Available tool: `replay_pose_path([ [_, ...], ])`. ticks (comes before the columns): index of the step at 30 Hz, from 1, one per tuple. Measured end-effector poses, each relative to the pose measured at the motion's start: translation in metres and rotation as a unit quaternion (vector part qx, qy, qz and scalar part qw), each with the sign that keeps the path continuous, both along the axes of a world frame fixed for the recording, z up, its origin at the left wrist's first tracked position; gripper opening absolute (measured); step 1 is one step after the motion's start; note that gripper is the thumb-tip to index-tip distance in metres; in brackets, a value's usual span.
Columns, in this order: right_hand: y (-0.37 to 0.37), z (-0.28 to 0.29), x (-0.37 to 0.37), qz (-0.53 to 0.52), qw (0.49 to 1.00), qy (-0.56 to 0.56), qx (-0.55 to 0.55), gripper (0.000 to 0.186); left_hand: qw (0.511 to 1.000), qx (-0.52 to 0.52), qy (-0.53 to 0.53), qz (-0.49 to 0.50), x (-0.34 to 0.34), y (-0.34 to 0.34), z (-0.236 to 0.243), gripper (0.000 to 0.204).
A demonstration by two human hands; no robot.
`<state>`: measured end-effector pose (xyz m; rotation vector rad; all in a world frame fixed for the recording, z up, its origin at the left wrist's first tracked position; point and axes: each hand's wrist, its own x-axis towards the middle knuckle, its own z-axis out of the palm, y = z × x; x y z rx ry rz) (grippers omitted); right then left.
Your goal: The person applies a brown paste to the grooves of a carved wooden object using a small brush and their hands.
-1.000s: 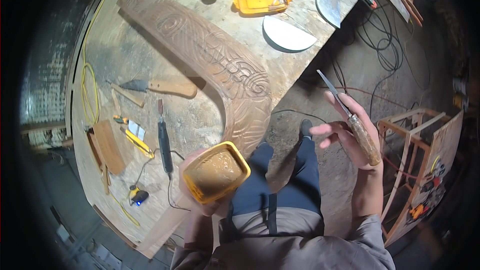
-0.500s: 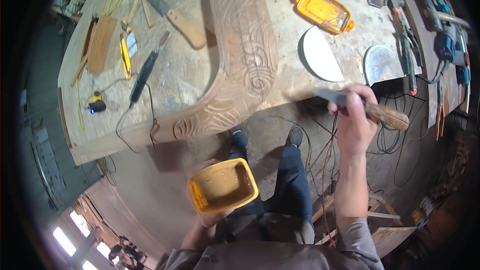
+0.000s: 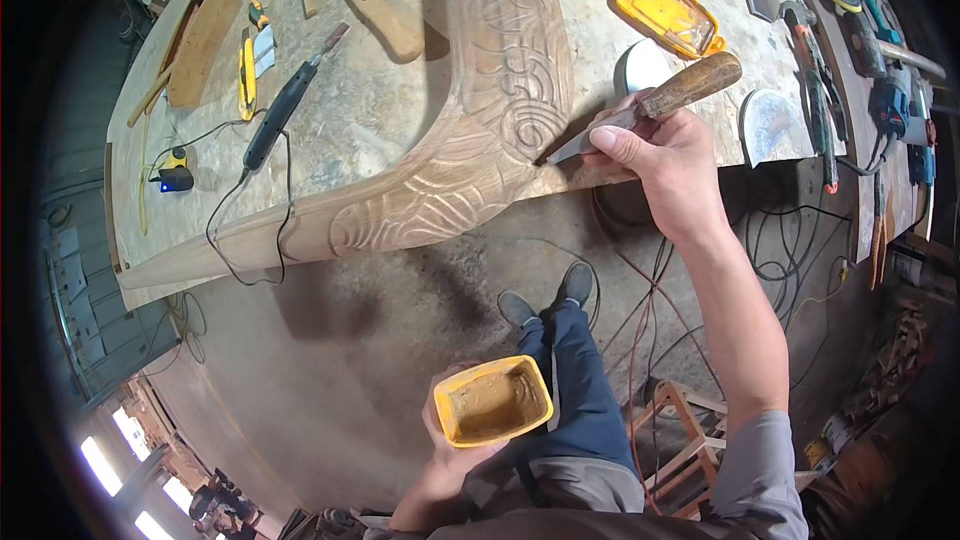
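Wood-handled knife (image 3: 690, 82), clasped by the fingers of the right hand (image 3: 672, 155), its long axis aslant, blade leftward. At the tip, contact indiscernible, lies the carved board (image 3: 510, 90) on the counter (image 3: 370, 110), one limb running forward, one leftward. The left hand (image 3: 460, 455), farther from the board, holds a yellow tub (image 3: 444, 412).

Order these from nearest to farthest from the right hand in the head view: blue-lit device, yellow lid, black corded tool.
1. Yellow lid: just beyond the right hand.
2. Black corded tool: left of the carved wood.
3. Blue-lit device: farther left.
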<state>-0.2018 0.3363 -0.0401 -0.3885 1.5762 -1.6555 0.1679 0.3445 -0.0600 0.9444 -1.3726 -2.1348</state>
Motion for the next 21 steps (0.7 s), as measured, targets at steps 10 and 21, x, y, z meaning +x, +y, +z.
replay_pose_path([
  [10,-0.009,0.001,0.007,0.017,0.999,0.027,0.017,0.022,0.998,0.006,-0.045,0.051,0.015,-0.002,-0.004,0.083],
  [21,-0.012,0.004,0.009,0.016,0.997,0.051,0.055,0.017,0.998,0.015,-0.037,0.046,0.011,-0.003,-0.003,0.081],
])
